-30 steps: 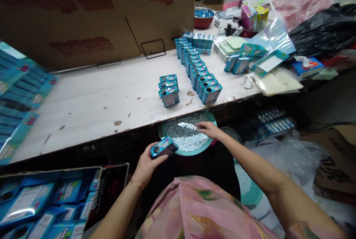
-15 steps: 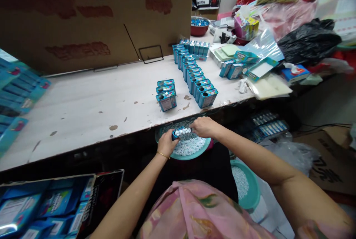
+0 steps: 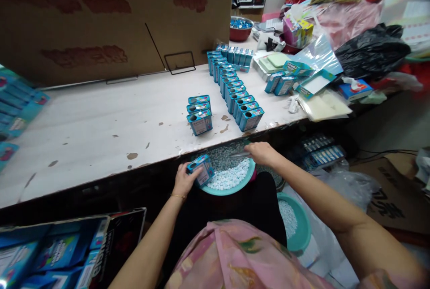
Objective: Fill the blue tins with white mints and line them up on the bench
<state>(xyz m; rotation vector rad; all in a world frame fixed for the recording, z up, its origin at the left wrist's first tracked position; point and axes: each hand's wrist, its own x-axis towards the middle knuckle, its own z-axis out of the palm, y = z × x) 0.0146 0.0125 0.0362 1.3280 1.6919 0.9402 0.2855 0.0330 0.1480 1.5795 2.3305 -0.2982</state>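
Tin (image 3: 201, 173) in left hand (image 3: 184, 181), scoop (image 3: 238, 155) in right hand (image 3: 262, 153)

My left fingers are clasping the tin's side, parted only by its width, and it is leaning over the near-left rim of the teal bowl (image 3: 231, 190). My right fingers are curling tightly around the scoop's end, its blade pointing left over white pellets (image 3: 230, 178). On the table (image 3: 141, 114), three blue tins (image 3: 200, 123) are standing near a longer row (image 3: 239, 96).

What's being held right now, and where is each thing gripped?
The left grip has a blue tin by its left end; the right grip has a metal scoop by its right end.
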